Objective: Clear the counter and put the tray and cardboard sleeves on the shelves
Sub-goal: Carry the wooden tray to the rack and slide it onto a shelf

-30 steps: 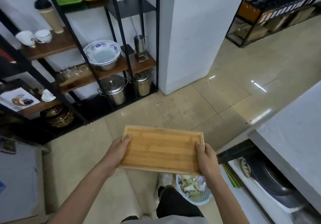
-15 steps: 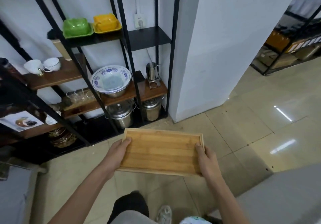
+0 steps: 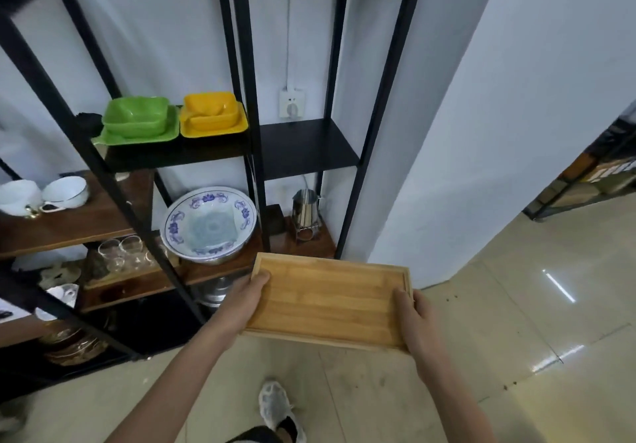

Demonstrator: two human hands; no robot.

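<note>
Tray: the bamboo tray (image 3: 328, 301) is being carried level, at 6 o'clock of the black shelf (image 3: 306, 146).
Grip: the left hand (image 3: 246, 300) and right hand (image 3: 414, 318) are clamping its short ends.
Sleeves: none showing here.
Risk: the tray's far edge is probably nearing the metal pitcher (image 3: 306, 207) and rack posts; a careless lift could knock them.

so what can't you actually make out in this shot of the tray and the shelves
Head view only:
- Underside of the tray: faces away from the camera.
- Fingers of the left hand and right hand: mostly tucked beneath the tray; only thumbs show.
- Steel pot on the low shelf: largely hidden by the tray and the left hand.
- Glasses: blurred, behind a black shelf post, count unclear.
- Cardboard sleeves: none in frame.
</note>
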